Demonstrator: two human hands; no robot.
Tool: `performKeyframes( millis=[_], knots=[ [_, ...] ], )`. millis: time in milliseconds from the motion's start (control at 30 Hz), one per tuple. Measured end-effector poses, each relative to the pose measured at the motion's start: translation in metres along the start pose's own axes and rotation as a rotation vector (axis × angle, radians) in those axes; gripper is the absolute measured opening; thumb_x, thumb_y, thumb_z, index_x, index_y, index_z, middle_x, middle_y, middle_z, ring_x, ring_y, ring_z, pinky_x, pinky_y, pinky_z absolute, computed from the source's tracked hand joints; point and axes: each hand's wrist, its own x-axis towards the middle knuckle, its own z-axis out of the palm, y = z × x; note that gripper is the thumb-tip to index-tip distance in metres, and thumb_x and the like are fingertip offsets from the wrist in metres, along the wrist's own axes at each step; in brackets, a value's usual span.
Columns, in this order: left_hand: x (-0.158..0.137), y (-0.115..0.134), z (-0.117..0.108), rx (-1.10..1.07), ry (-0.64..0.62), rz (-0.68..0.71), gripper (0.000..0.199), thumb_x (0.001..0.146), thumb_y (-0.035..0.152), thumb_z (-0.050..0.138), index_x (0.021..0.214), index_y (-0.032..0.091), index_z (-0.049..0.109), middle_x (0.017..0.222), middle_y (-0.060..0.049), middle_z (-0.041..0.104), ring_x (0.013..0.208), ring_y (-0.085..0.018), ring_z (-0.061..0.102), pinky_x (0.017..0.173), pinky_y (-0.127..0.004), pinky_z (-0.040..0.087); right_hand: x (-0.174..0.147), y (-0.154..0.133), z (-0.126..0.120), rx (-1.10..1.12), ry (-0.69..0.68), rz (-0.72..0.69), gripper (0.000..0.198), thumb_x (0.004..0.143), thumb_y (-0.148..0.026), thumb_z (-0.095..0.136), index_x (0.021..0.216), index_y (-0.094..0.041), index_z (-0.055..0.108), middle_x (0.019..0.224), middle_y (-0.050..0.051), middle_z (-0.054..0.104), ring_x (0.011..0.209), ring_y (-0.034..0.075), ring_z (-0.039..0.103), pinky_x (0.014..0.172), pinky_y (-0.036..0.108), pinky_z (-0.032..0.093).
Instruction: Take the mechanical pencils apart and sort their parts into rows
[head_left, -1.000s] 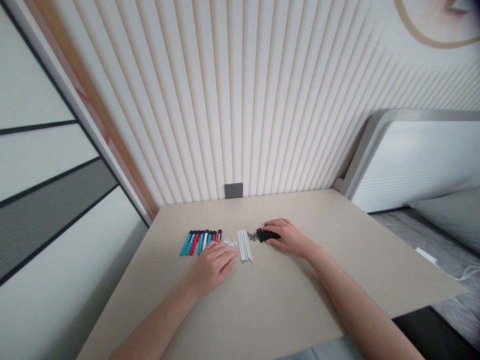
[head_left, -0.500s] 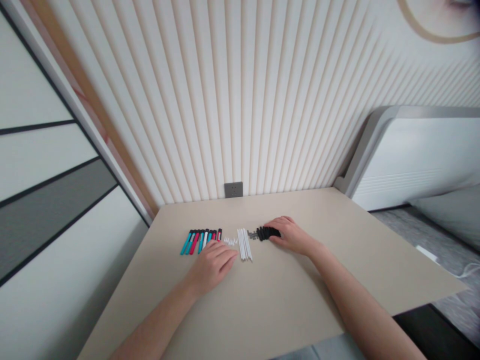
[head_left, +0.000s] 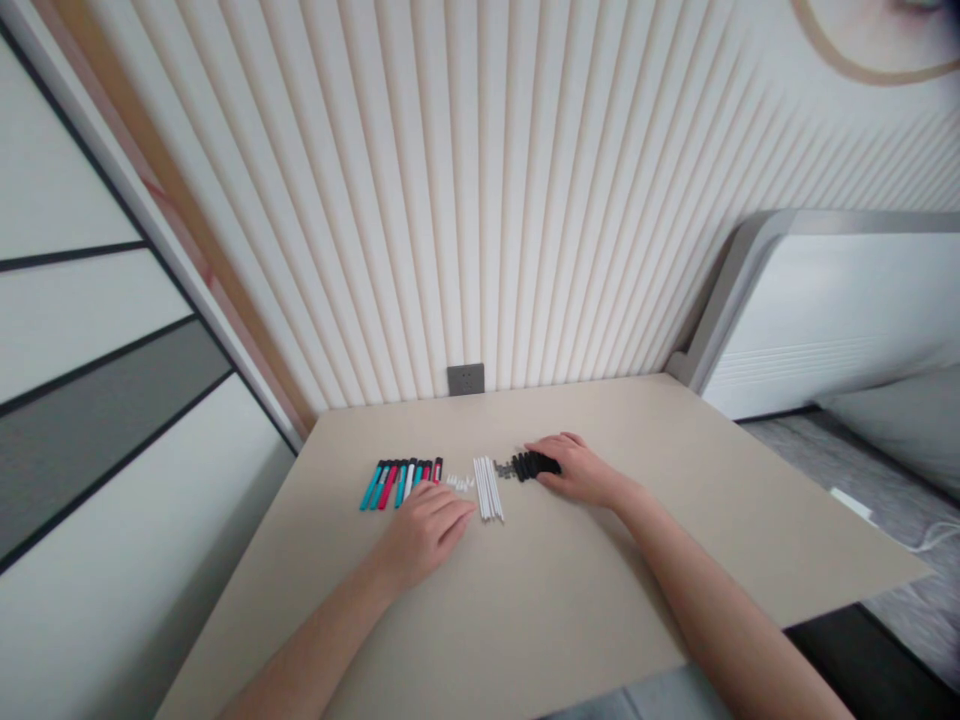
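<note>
My left hand (head_left: 426,530) lies on the table with its fingers stretched out, holding nothing that I can see. It overlaps the near ends of several teal, red and white pen barrels (head_left: 388,484) with black ends. Small white pieces (head_left: 460,483) lie just beyond its fingertips, and a row of slim white rods (head_left: 489,490) lies to their right. My right hand (head_left: 576,470) rests over the right end of a row of black pen caps (head_left: 529,465), thumb and fingers apart around them. Small grey pieces (head_left: 505,470) lie between rods and caps. The right hand hides some caps.
The beige table (head_left: 510,620) stands against a ribbed wall with a dark socket (head_left: 466,379). A white panelled cabinet (head_left: 90,500) borders the left side. On the right are a bed headboard (head_left: 847,310) and a grey pillow (head_left: 900,425).
The view has shifted very slightly. Both hands and the pen parts stay practically where they were.
</note>
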Motion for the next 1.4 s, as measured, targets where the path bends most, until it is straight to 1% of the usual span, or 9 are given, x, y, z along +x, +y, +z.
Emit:
performKeyframes(
  millis=[133, 267, 567, 700, 867, 1033, 1200, 1400],
  knots=[
    [0.0, 0.0, -0.001, -0.008, 0.003, 0.0, 0.016, 0.095, 0.018, 0.049, 0.095, 0.019, 0.065, 0.085, -0.003, 0.07, 0.082, -0.018, 0.062, 0.082, -0.034, 0.043, 0.0, 0.0, 0.0, -0.001, 0.012, -0.006, 0.045, 0.084, -0.026, 0.059, 0.128, -0.027, 0.057, 0.121, 0.006, 0.066, 0.116, 0.024, 0.056, 0.106, 0.044, 0.031],
    [0.0, 0.001, -0.001, -0.006, 0.015, -0.006, 0.015, 0.095, 0.018, 0.05, 0.095, 0.019, 0.065, 0.086, -0.003, 0.071, 0.083, -0.017, 0.063, 0.083, -0.034, 0.043, 0.0, -0.001, -0.002, -0.014, 0.029, -0.001, 0.043, 0.084, -0.027, 0.06, 0.127, -0.026, 0.057, 0.121, 0.006, 0.066, 0.116, 0.024, 0.055, 0.106, 0.044, 0.03],
    [0.001, 0.0, -0.001, 0.004, 0.011, 0.019, 0.016, 0.095, 0.018, 0.049, 0.095, 0.018, 0.065, 0.085, -0.002, 0.071, 0.082, -0.017, 0.062, 0.082, -0.034, 0.043, -0.001, -0.002, -0.008, -0.034, 0.014, -0.011, 0.035, 0.088, -0.029, 0.058, 0.122, -0.028, 0.061, 0.119, 0.005, 0.066, 0.114, 0.023, 0.056, 0.104, 0.043, 0.031],
    [0.001, 0.0, -0.001, 0.003, 0.005, 0.022, 0.016, 0.096, 0.018, 0.049, 0.095, 0.018, 0.065, 0.085, -0.003, 0.07, 0.082, -0.018, 0.062, 0.081, -0.034, 0.042, -0.001, -0.003, -0.006, -0.031, 0.012, -0.012, 0.036, 0.087, -0.032, 0.06, 0.123, -0.028, 0.061, 0.119, 0.006, 0.066, 0.114, 0.024, 0.055, 0.105, 0.044, 0.031],
    [0.0, 0.0, 0.0, 0.003, -0.003, 0.019, 0.016, 0.095, 0.018, 0.049, 0.095, 0.018, 0.065, 0.085, -0.003, 0.071, 0.082, -0.017, 0.062, 0.082, -0.034, 0.042, 0.001, -0.008, -0.002, -0.002, 0.019, -0.028, 0.043, 0.087, -0.036, 0.062, 0.129, -0.028, 0.057, 0.125, 0.007, 0.063, 0.119, 0.024, 0.053, 0.107, 0.045, 0.029],
    [0.0, 0.0, 0.0, -0.004, -0.009, 0.018, 0.015, 0.095, 0.017, 0.05, 0.096, 0.019, 0.064, 0.086, -0.002, 0.071, 0.083, -0.018, 0.062, 0.083, -0.034, 0.042, 0.004, -0.01, 0.002, 0.019, 0.007, -0.044, 0.043, 0.087, -0.031, 0.062, 0.129, -0.029, 0.056, 0.123, 0.006, 0.064, 0.119, 0.024, 0.054, 0.108, 0.046, 0.028],
    [0.001, 0.0, -0.001, 0.003, -0.016, 0.018, 0.016, 0.095, 0.018, 0.049, 0.095, 0.019, 0.065, 0.085, -0.002, 0.07, 0.081, -0.017, 0.061, 0.082, -0.033, 0.042, 0.004, -0.009, 0.003, 0.014, 0.005, -0.053, 0.04, 0.088, -0.026, 0.059, 0.127, -0.029, 0.057, 0.121, 0.006, 0.065, 0.116, 0.022, 0.055, 0.106, 0.044, 0.03],
    [0.001, 0.0, -0.001, 0.004, -0.023, 0.012, 0.019, 0.096, 0.019, 0.047, 0.095, 0.018, 0.066, 0.085, -0.003, 0.071, 0.081, -0.017, 0.061, 0.083, -0.034, 0.043, 0.003, -0.006, 0.002, 0.0, 0.02, -0.053, 0.041, 0.088, -0.026, 0.059, 0.128, -0.028, 0.057, 0.119, 0.006, 0.066, 0.115, 0.022, 0.056, 0.105, 0.043, 0.032]
  ],
)
